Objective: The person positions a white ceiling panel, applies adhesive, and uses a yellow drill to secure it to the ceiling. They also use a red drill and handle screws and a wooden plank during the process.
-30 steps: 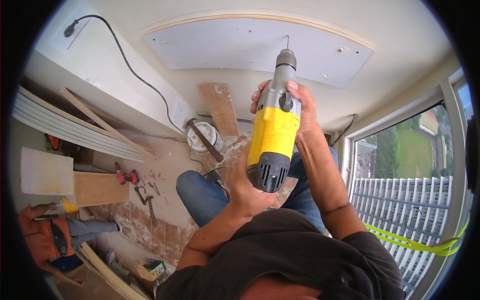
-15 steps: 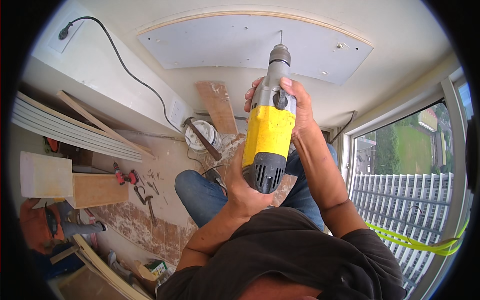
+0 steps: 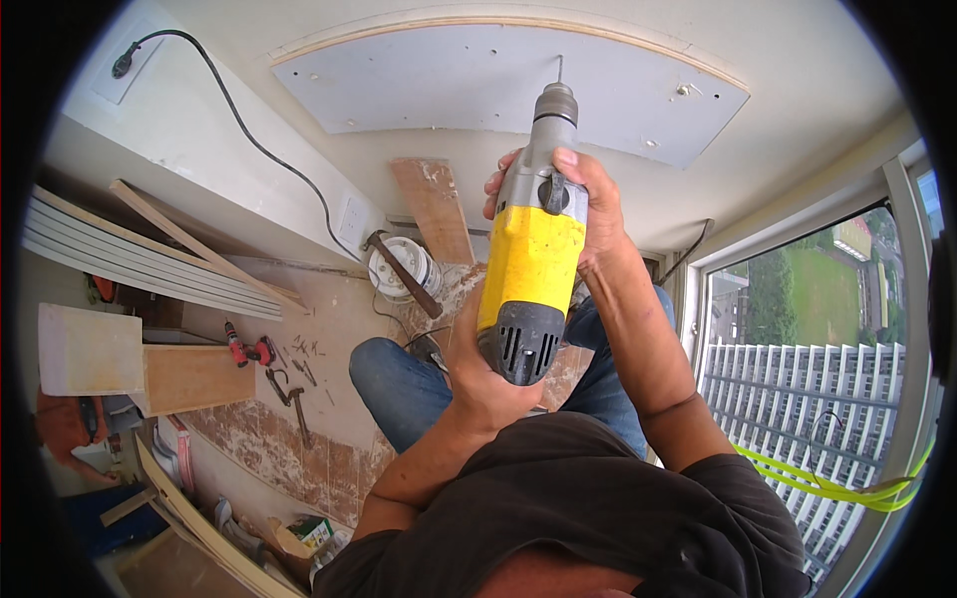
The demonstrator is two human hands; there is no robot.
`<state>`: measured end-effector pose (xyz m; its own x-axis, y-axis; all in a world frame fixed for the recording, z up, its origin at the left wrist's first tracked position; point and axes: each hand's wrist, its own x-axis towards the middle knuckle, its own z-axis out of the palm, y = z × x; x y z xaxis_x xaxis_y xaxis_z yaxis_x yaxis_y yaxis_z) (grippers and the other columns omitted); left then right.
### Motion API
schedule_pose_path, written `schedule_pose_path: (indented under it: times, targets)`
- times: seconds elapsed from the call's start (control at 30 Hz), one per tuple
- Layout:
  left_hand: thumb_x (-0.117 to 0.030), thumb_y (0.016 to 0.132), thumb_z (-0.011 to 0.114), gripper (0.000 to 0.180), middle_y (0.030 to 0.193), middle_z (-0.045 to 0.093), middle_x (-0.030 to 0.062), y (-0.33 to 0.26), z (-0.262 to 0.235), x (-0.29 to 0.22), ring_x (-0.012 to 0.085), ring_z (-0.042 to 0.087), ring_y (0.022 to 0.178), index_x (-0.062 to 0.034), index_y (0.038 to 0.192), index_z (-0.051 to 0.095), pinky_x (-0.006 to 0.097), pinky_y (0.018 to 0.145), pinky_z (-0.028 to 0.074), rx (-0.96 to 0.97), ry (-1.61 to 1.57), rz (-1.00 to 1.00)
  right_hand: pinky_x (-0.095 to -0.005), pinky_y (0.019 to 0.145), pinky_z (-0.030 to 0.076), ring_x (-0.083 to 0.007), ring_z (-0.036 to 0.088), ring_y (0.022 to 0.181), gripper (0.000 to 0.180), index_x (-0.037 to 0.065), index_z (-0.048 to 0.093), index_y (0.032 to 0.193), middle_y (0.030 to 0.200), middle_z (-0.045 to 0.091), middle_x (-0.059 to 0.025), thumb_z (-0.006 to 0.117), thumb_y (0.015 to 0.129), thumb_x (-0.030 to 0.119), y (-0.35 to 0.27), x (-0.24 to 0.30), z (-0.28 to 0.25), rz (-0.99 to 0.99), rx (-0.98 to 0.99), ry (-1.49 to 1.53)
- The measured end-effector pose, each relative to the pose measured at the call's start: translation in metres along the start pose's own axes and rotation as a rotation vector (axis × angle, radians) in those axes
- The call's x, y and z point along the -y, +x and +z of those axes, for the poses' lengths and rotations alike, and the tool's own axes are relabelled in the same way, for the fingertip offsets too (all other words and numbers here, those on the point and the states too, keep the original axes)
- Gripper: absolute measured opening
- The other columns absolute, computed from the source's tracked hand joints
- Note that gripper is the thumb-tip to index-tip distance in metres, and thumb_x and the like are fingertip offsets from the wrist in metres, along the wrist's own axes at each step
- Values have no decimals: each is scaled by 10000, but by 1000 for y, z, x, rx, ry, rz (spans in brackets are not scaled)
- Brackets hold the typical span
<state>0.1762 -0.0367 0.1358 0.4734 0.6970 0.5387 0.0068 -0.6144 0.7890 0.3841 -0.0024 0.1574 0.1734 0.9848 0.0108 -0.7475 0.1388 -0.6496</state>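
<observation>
Hammer (image 3: 407,276) lies across white bucket (image 3: 386,280) near brown board (image 3: 434,209); left hand (image 3: 490,391) and right hand (image 3: 602,204) grip drill (image 3: 534,259)

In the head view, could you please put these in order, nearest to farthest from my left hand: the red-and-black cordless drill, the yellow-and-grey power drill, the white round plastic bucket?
1. Yellow-and-grey power drill: its rear end touches your left hand.
2. White round plastic bucket: ahead, to the left.
3. Red-and-black cordless drill: well out to the left.
</observation>
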Motion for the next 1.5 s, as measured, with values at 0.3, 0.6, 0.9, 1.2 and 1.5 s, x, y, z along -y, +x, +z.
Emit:
schedule_pose_path:
  times: [0.3, 0.6, 0.9, 1.2, 1.5]
  targets:
    - [-65, 692, 880, 838, 1217, 635, 257, -5, 3, 6, 384, 675, 1106, 92, 1406, 469, 442, 975, 523, 11, -32, -60, -477, 788, 602, -370, 725, 895, 691, -45, 613, 1185, 1037, 696, -242, 699, 802, 523, 2, 2, -2, 14, 3, -7]
    - [-49, 722, 836, 784, 1174, 651, 185, -14, -5, 3, 273, 694, 1037, 66, 1394, 450, 376, 916, 538, 97, 23, -176, -480, 784, 601, -367, 723, 869, 624, -56, 613, 1171, 1029, 700, -248, 702, 843, 468, 4, 6, 3, 74, -41, 30]
    - [-57, 698, 854, 772, 1150, 658, 181, -8, -1, 0, 283, 704, 1010, 55, 1353, 460, 368, 885, 545, 118, 62, -100, -465, 770, 604, -358, 724, 868, 650, -54, 623, 1159, 1015, 704, -245, 709, 822, 496, 7, 10, -2, 62, -29, 22]
    - [-68, 706, 846, 878, 1299, 592, 248, 4, 4, 3, 353, 657, 1168, 107, 1439, 394, 398, 1003, 504, 144, 173, -25, -458, 745, 609, -347, 729, 862, 682, -61, 630, 1152, 1003, 705, -242, 709, 809, 524, 13, 18, -4, 54, -44, 19]
    - [-131, 716, 840, 861, 1333, 564, 248, 0, 2, 6, 377, 636, 1205, 115, 1423, 414, 407, 1021, 494, 216, 347, 16, -359, 652, 597, -246, 722, 743, 556, -39, 656, 1094, 913, 714, -170, 720, 852, 458, 16, 18, -8, 39, -24, 38]
